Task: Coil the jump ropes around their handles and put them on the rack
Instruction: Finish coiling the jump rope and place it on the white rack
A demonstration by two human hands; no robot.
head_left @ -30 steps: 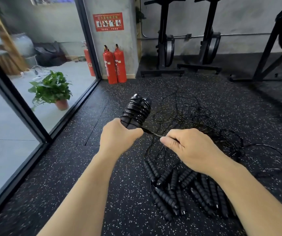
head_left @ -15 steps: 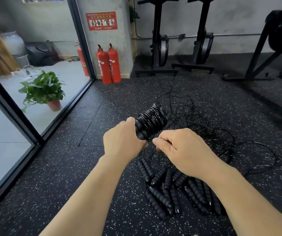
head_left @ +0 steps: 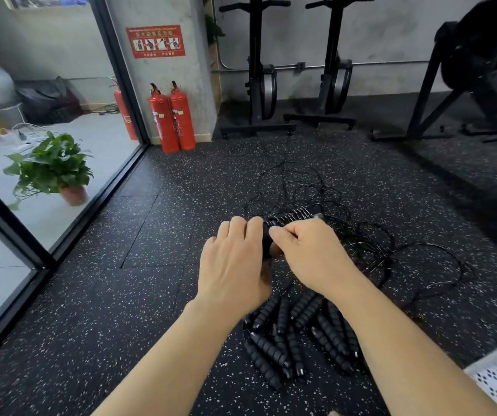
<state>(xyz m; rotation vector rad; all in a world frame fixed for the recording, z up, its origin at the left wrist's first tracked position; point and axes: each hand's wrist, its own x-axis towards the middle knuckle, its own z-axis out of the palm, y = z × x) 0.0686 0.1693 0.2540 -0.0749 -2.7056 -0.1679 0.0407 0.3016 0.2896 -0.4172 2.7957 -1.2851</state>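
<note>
- Left hand [head_left: 235,262], mid frame: grip is curled round the near end of the black jump-rope handle bundle wound w/ thin rope [head_left: 293,216]. Prob. so it can't spin or slip.
- Right hand [head_left: 313,253], just right of it, touching the bundle: grip is a tight pinch. I think it tucks the rope end in, but the fingers hide that.
- Bundle looks held up off the black speckled rubber floor [head_left: 121,295], so rope can go round.
- Pile of black ridged foam handles [head_left: 298,337], lower mid, and the loose thin black rope tangle [head_left: 364,250] lie on the floor, not coiled yet.
- Rack: can't tell where.
</note>
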